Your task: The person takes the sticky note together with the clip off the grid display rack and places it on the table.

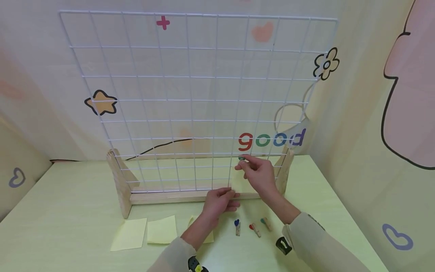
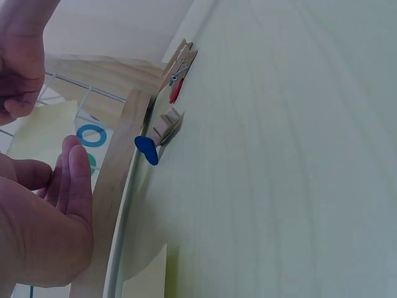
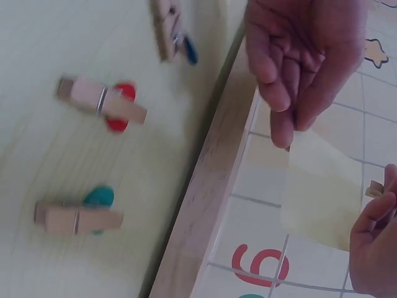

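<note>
A yellow sticky note (image 1: 242,182) stands upright against the lower right part of the white wire grid (image 1: 202,101). Its lower left corner is pinched between the thumb and fingers of my left hand (image 1: 219,204). Up at the note's top edge, my right hand (image 1: 259,174) pinches a small wooden clothespin (image 3: 374,189) with a greenish decoration (image 1: 241,158). Whether that clothespin bites the note or the wire is hidden by the fingers. In the right wrist view the note (image 3: 322,192) hangs between both hands, slightly bent.
Clothespins with a blue heart (image 1: 237,227), a red heart (image 1: 255,229) and a green decoration (image 1: 266,224) lie on the table (image 1: 78,196). More sticky notes (image 1: 129,234) lie at front left, one partly under my left forearm. Wooden feet (image 1: 120,185) hold the grid.
</note>
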`<move>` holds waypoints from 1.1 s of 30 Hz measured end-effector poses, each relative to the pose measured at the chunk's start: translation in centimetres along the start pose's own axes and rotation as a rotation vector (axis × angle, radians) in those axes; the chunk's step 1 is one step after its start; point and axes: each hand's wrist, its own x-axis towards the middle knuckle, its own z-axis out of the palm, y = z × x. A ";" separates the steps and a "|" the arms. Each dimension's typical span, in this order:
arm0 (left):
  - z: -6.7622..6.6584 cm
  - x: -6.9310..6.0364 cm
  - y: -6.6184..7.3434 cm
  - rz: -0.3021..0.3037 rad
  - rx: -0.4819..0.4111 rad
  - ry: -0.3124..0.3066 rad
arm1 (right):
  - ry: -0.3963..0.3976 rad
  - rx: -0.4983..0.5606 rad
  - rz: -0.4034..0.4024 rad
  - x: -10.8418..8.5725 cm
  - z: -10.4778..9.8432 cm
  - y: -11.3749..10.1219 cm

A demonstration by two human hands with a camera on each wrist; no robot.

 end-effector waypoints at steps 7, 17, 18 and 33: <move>-0.7 -0.8 0.0 0.001 0.023 -0.010 | 0.004 0.127 0.097 -0.3 -0.3 -0.4; -2.3 -2.3 0.0 0.024 0.055 -0.017 | -0.019 0.205 0.158 -0.9 -1.0 -0.9; -2.5 -2.4 -0.1 0.025 0.056 -0.019 | -0.024 0.206 0.160 -0.9 -1.1 -0.9; -5.9 -5.6 0.8 0.084 0.070 -0.037 | -0.088 0.192 0.209 -2.9 -2.3 -0.6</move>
